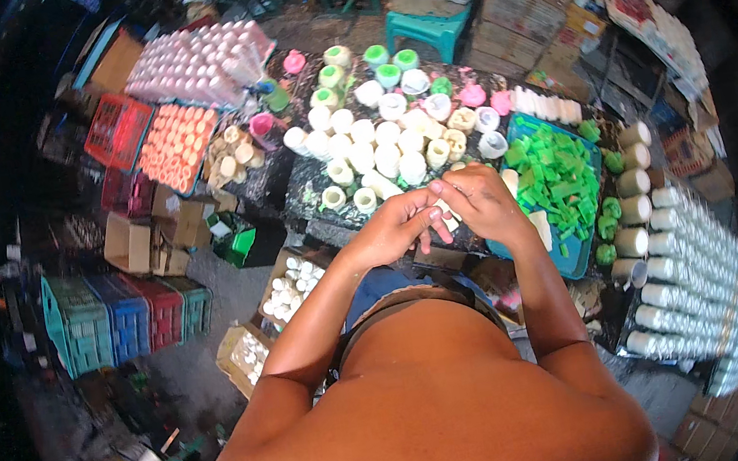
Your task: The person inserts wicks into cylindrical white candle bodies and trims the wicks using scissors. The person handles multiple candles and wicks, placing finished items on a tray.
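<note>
My left hand (395, 228) and my right hand (481, 200) meet at the near edge of a dark, spattered table (306, 203). The fingers of both are curled together around a small pale piece (451, 217), mostly covered by them, so its kind cannot be made out. Just beyond the hands stand many cream-white cylinders (387, 158), some with a round hole in the top. One cylinder (381, 184) lies on its side close to my left hand. Beside my right hand sits a blue tray (573, 262) heaped with bright green chunks (550, 173).
Green-topped cylinders (332, 76) and pink lumps (472, 95) stand farther back. Rows of white cylinders (671, 292) line the right; pinkish ones (201, 62) fill the far left. Stacked crates (113, 319) and a box of white pieces (291, 288) are at left. A green chair (432, 27) stands behind.
</note>
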`<state>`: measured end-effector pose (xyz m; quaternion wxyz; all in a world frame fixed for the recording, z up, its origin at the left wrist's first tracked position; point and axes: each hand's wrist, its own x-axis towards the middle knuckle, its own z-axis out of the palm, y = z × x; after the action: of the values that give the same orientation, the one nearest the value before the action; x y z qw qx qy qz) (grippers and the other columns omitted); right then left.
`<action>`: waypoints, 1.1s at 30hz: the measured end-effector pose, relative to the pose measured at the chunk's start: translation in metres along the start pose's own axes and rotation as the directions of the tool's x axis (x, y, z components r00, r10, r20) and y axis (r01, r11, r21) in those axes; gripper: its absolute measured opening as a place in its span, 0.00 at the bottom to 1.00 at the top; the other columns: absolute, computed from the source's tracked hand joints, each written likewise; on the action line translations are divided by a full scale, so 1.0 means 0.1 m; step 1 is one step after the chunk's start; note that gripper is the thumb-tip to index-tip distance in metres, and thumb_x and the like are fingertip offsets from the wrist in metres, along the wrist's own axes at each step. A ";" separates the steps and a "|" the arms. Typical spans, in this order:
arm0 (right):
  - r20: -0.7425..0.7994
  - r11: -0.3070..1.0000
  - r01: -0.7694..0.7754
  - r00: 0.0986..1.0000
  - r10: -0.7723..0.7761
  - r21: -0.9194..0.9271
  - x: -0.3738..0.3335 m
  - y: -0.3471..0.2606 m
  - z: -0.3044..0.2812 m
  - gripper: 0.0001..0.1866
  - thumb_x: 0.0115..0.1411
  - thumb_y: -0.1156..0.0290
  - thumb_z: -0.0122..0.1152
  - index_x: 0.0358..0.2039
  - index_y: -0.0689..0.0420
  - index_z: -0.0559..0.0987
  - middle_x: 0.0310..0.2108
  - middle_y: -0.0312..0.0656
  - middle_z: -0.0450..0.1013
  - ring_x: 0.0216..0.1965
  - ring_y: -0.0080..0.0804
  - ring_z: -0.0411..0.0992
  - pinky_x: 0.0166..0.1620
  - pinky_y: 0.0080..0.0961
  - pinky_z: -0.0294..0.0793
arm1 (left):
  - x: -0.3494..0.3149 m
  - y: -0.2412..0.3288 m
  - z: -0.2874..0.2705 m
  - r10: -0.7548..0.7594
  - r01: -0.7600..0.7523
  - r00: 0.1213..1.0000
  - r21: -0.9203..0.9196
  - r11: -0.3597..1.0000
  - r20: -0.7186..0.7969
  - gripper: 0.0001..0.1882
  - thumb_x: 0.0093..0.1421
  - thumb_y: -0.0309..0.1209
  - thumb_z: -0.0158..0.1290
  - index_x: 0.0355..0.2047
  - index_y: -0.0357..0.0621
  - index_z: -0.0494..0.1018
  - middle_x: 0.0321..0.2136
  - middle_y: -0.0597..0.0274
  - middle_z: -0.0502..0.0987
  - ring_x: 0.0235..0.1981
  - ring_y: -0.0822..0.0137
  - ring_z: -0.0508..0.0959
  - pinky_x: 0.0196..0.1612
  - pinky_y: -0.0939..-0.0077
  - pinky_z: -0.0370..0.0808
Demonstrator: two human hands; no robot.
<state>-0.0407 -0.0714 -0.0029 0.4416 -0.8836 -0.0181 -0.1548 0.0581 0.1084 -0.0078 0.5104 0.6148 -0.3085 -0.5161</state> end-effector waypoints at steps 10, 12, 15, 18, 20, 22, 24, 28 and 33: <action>0.142 0.980 0.199 0.971 -0.194 -0.027 0.57 -0.27 0.54 0.17 0.66 0.66 0.60 0.21 0.59 0.77 0.16 0.50 0.69 0.20 0.49 0.72 0.28 0.39 0.70 | -0.54 -0.13 -0.64 0.023 -0.024 1.000 -0.032 0.999 -0.014 0.12 0.76 0.30 0.41 0.47 0.36 0.71 0.32 0.56 0.83 0.23 0.72 0.79 0.27 0.78 0.74; 0.178 0.994 0.097 0.978 -0.105 0.055 0.74 -0.35 0.57 0.15 0.65 0.68 0.61 0.22 0.61 0.76 0.16 0.48 0.67 0.20 0.45 0.69 0.29 0.39 0.66 | -0.60 -0.14 -0.72 0.097 -0.099 0.994 -0.037 0.994 -0.052 0.11 0.76 0.31 0.40 0.44 0.37 0.71 0.31 0.56 0.83 0.22 0.72 0.78 0.26 0.79 0.74; 0.209 0.976 -0.093 0.977 0.051 0.197 0.90 -0.18 0.75 0.19 0.71 0.57 0.55 0.36 0.61 0.78 0.28 0.45 0.74 0.32 0.34 0.74 0.41 0.33 0.70 | -0.63 -0.18 -0.87 0.164 -0.182 0.971 -0.093 0.979 -0.177 0.12 0.77 0.34 0.39 0.43 0.40 0.69 0.28 0.60 0.79 0.21 0.75 0.74 0.26 0.80 0.71; 0.080 0.805 -0.055 0.997 0.010 0.591 1.09 -0.20 0.98 0.30 0.75 0.47 0.41 0.59 0.64 0.70 0.49 0.44 0.75 0.54 0.32 0.70 0.60 0.36 0.66 | -0.50 -0.35 -1.10 0.249 -0.440 0.833 -0.318 0.840 -0.493 0.13 0.78 0.37 0.38 0.46 0.43 0.68 0.27 0.64 0.75 0.25 0.76 0.71 0.28 0.80 0.69; 0.152 0.676 -0.210 0.978 0.145 0.706 1.13 -0.20 1.34 0.29 0.75 0.49 0.44 0.60 0.63 0.69 0.48 0.45 0.75 0.54 0.32 0.71 0.61 0.35 0.66 | -0.44 -0.17 -1.27 0.250 -0.523 0.749 -0.316 0.792 -0.614 0.12 0.78 0.37 0.37 0.44 0.44 0.67 0.32 0.58 0.80 0.30 0.74 0.75 0.36 0.76 0.74; 0.165 0.679 -0.265 0.964 0.210 0.685 1.20 -0.23 1.71 0.27 0.75 0.52 0.47 0.61 0.63 0.69 0.44 0.43 0.75 0.50 0.30 0.71 0.59 0.31 0.68 | -0.41 -0.11 -1.44 0.209 -0.582 0.693 -0.365 0.727 -0.691 0.11 0.78 0.36 0.37 0.44 0.44 0.67 0.40 0.54 0.81 0.36 0.71 0.77 0.42 0.73 0.76; 0.105 0.818 -0.229 0.973 0.205 0.527 1.33 -0.33 1.94 0.24 0.75 0.55 0.49 0.60 0.62 0.70 0.39 0.39 0.73 0.41 0.26 0.73 0.52 0.25 0.73 | -0.41 -0.10 -1.66 0.144 -0.574 0.680 -0.400 0.714 -0.718 0.10 0.77 0.36 0.39 0.45 0.44 0.68 0.48 0.50 0.81 0.47 0.66 0.79 0.51 0.70 0.76; 0.278 0.723 -0.402 0.915 0.293 0.562 1.60 -0.45 2.05 0.13 0.76 0.64 0.48 0.50 0.60 0.74 0.28 0.33 0.71 0.27 0.19 0.69 0.34 0.20 0.72 | -0.38 -0.19 -1.96 0.160 -0.593 0.651 -0.365 0.718 -0.742 0.10 0.77 0.35 0.39 0.46 0.45 0.68 0.53 0.43 0.79 0.51 0.63 0.79 0.55 0.65 0.75; 0.102 0.787 -0.374 0.921 0.375 0.491 1.77 -0.54 2.37 0.12 0.76 0.66 0.47 0.44 0.60 0.76 0.21 0.31 0.69 0.23 0.19 0.67 0.27 0.21 0.68 | -0.39 -0.22 -2.18 0.118 -0.582 0.683 -0.439 0.684 -0.721 0.11 0.78 0.35 0.38 0.48 0.42 0.66 0.49 0.40 0.79 0.47 0.54 0.82 0.51 0.64 0.78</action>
<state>0.1796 0.1292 -0.0428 0.6773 -0.7241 0.1181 -0.0546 0.2516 0.2173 -0.0283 0.8552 0.4628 -0.0393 -0.2299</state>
